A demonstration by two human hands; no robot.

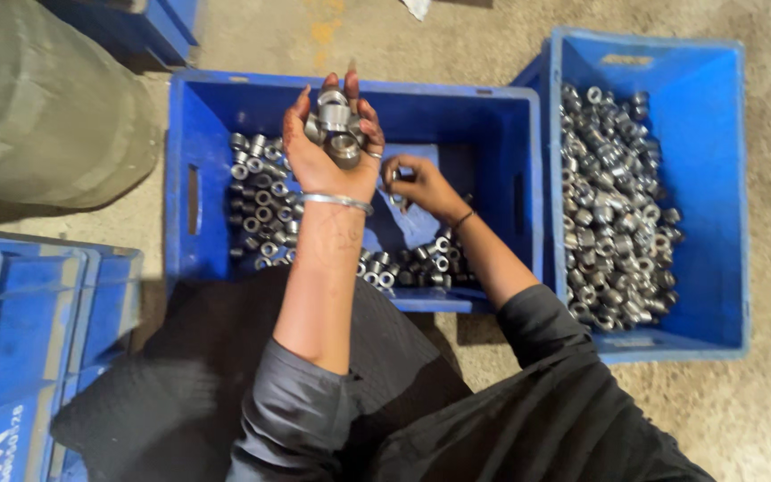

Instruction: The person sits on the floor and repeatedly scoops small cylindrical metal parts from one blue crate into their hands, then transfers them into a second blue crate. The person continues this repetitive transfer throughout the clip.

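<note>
The left hand (332, 143) is raised palm-up above the crate (354, 192), clutching a cross (336, 125) so its ends face the eye. The right hand (417, 186) dips inside the crate, pinching 1 cup (394, 178) from the loose cups (261, 201)

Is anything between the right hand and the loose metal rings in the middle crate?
Nothing visible. The right hand reaches into the middle crate just above the metal rings, while the left hand holds a cross-shaped metal part above.

One head-worn camera, looking steeply down.
It hangs close above the near blue crate (191, 192), facing forward across the floor.
</note>
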